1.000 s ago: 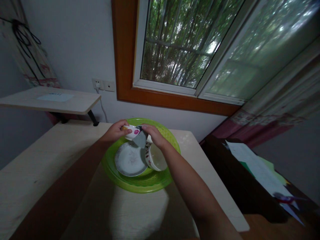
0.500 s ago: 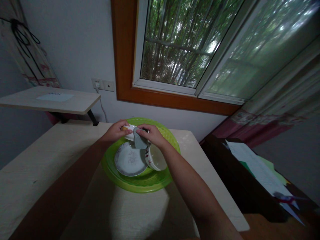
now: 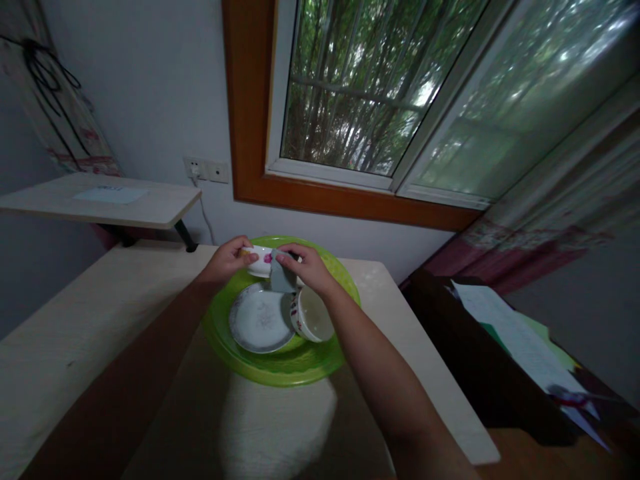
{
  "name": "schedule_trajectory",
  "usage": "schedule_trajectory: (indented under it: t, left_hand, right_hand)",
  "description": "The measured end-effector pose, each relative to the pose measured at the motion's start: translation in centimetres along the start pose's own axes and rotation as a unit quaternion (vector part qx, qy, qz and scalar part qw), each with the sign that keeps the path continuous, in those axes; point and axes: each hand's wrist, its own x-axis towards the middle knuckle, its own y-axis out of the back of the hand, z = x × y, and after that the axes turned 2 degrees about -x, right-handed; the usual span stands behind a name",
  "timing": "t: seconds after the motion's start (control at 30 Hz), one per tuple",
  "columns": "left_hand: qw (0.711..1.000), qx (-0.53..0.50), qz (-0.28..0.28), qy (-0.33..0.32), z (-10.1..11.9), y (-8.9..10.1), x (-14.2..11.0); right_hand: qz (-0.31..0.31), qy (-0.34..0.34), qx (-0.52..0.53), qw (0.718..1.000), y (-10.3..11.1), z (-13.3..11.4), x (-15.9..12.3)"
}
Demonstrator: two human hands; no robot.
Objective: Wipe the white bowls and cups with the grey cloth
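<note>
Nearest you, the pale wooden table (image 3: 280, 427) runs under both your forearms, a bright patch of light lying between their shadows. Up from there comes the near rim of the green basin (image 3: 280, 379), sitting on the tabletop, and inside it we have the crockery! The white plate (image 3: 261, 319) lies face up on the left, gray pattern round its edge, and just to its right the large bowl (image 3: 316, 319) leans on its side, mouth turned your way.

Now to your hands, working above the far half of the basin. Your right hand (image 3: 310, 268) has the gray cloth (image 3: 283, 277) pinched between thumb and fingers, its loose end hanging over the plate. Your left hand (image 3: 231, 261) grips the small bowl (image 3: 259, 261), thumb on its near side, a pink flower showing, and the cloth meets that bowl on its right!

Out to your right, papers (image 3: 515, 340) spread over dark furniture (image 3: 450, 347). Beyond the basin on the left stands the raised shelf (image 3: 165, 207), and on the wall behind, the sockets (image 3: 206, 170). Farthest off, past the orange-brown window frame (image 3: 251, 100), green foliage (image 3: 350, 87) fills the glass.
</note>
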Motion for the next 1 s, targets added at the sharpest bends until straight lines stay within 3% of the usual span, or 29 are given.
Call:
schedule_trajectory:
  t: [0.2,0.53,0.77,0.87,1.0]
  left_hand:
    - [0.998,-0.057,-0.009,0.026,0.1,0.0,-0.1]
    - [0.999,0.044,-0.015,-0.005,-0.4,0.2,0.1]
    - [0.999,-0.037,-0.012,0.012,-0.2,0.0,0.2]
    - [0.994,-0.107,0.010,0.016,0.1,-0.3,0.0]
    - [0.978,-0.203,-0.003,0.043,0.1,-0.4,-0.1]
  right_hand:
    - [0.015,-0.004,0.001,1.000,0.3,0.7,0.1]
    - [-0.060,-0.016,0.014,0.998,-0.9,0.2,-0.1]
    - [-0.041,-0.075,0.160,0.983,-1.1,0.8,0.0]
    - [-0.015,-0.107,0.255,0.961,-0.9,1.2,0.3]
    - [0.026,-0.140,0.363,0.921,-0.5,1.0,0.5]
